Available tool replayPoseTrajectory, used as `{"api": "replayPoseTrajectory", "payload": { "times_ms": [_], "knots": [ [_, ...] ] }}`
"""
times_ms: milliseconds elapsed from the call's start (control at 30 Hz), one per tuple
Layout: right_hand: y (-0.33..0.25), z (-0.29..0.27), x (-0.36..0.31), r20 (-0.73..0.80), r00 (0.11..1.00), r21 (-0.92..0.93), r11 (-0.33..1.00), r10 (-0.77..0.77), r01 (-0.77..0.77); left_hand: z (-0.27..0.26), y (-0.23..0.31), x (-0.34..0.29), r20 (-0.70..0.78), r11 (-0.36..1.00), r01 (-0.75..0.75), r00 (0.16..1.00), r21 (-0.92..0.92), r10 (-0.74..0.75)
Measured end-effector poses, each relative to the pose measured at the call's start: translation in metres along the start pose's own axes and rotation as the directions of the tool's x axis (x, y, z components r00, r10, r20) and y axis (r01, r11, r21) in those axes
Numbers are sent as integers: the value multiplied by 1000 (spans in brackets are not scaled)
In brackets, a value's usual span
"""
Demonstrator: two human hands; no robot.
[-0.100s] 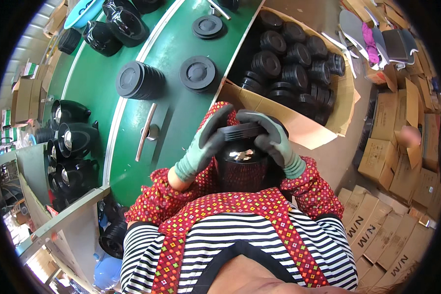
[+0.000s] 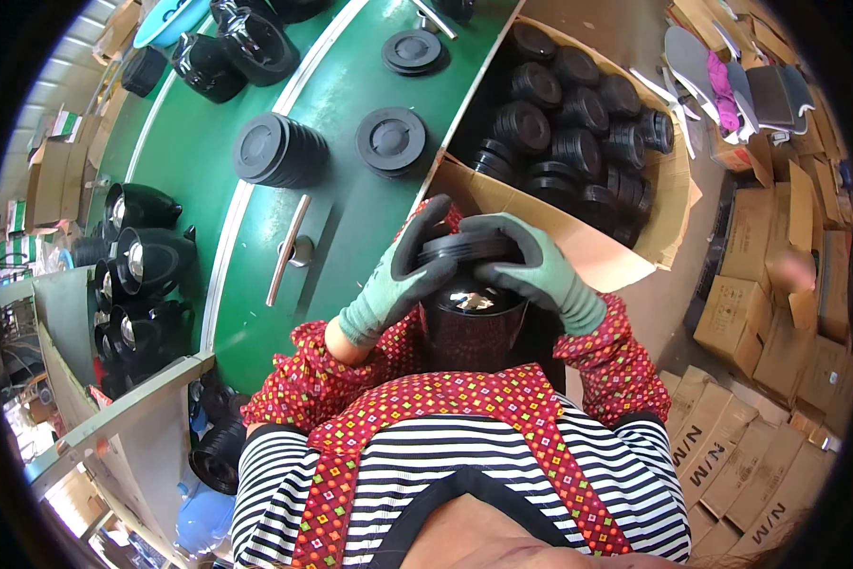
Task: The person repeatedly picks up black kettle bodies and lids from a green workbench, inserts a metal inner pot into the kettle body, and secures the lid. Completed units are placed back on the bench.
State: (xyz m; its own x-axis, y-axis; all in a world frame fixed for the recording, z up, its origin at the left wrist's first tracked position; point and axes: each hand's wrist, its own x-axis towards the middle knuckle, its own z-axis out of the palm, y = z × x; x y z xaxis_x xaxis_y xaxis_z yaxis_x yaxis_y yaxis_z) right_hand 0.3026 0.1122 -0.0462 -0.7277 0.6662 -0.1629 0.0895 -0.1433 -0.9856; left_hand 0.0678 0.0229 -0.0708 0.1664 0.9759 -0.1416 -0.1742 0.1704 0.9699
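Lid (image 2: 466, 250), black, ribbed: gripped between left hand (image 2: 395, 282) and right hand (image 2: 548, 272), at top of glossy pot (image 2: 474, 330); contact unclear. Desk (image 2: 251, 327): left of pot. Carton (image 2: 540, 218): beyond pot, rightward. Step, apparently: fitting lid. Next move seemingly calls for even, level pressure.

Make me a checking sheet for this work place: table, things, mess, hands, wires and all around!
Surface: green table, partly covered.
Job's things: ridged black disc over a shiny black shell; contact unclear.
Clutter: disc stacks and metal bar on the table; open box with black discs beside it.
Hands: left hand and right hand, gloved, both holding the ridged black disc.
Cables: nothing seen.
Surroundings: cardboard boxes at right, black shells at left.
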Motion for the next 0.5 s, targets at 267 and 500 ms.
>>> {"api": "replayPoseTrajectory", "payload": {
  "times_ms": [267, 500],
  "knots": [
    [42, -75, 119, -506, 855, -57, 984, 117, -169, 7, -14, -16, -69, 985, -150, 985, 86, 157],
    [58, -88, 237, -307, 909, 402, 904, 283, -145, 2, 16, -49, 234, 781, -342, 938, 523, 255]
  ]
}}
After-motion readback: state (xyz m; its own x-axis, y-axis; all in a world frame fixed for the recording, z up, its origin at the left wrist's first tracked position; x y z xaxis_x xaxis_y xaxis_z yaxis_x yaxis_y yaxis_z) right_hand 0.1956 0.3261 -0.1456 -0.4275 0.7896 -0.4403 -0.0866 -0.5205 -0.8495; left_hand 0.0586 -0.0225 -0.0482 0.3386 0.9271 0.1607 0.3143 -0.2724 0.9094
